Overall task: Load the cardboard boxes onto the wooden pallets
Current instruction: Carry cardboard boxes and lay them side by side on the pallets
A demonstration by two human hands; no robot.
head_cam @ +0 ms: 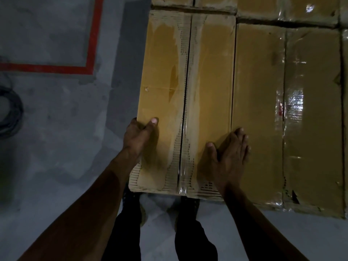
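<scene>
The left hand [139, 134] grips the left edge of the cardboard box [185, 102], thumb on top. The right hand [228, 157] lies flat and relaxed on its right edge, touching the neighbouring box [259, 110] just beyond its fingertips.

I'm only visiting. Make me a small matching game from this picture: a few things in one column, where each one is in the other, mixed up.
Things:
1. left hand
2. right hand
3. red floor line
4. shiny taped box

Places:
A. on the grey floor, left of the boxes
B. gripping the near box's left edge
C. flat along that box's right edge
D. right of the box being handled

Pairs: 1-B, 2-C, 3-A, 4-D
</scene>
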